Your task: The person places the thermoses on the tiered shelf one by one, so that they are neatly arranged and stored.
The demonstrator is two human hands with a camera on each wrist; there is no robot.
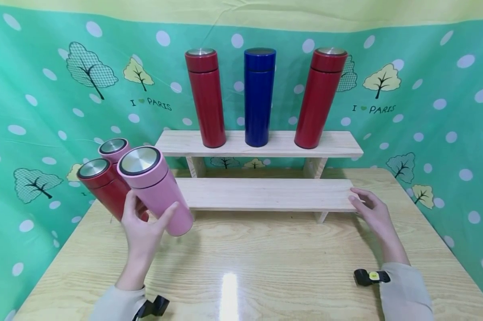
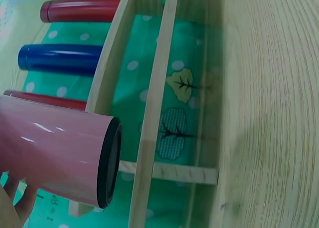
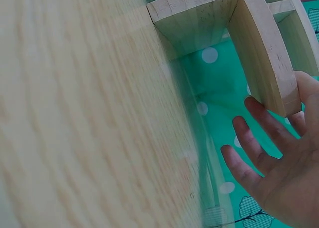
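Observation:
My left hand grips a pink thermos bottle around its lower half, thumb on the right side. The bottle is tilted, its steel lid toward me, in front of the lower shelf's left end. In the left wrist view the pink thermos bottle shows its dark-ringed base, with fingers at its side. At the right end of the lower wooden shelf, my right hand holds the board's corner. In the right wrist view its other fingers spread out below the board end.
A red thermos and another pink thermos stand behind my left hand, partly hidden. On the upper shelf stand a red bottle, a blue bottle and a second red bottle. A green dotted cloth hangs around the table.

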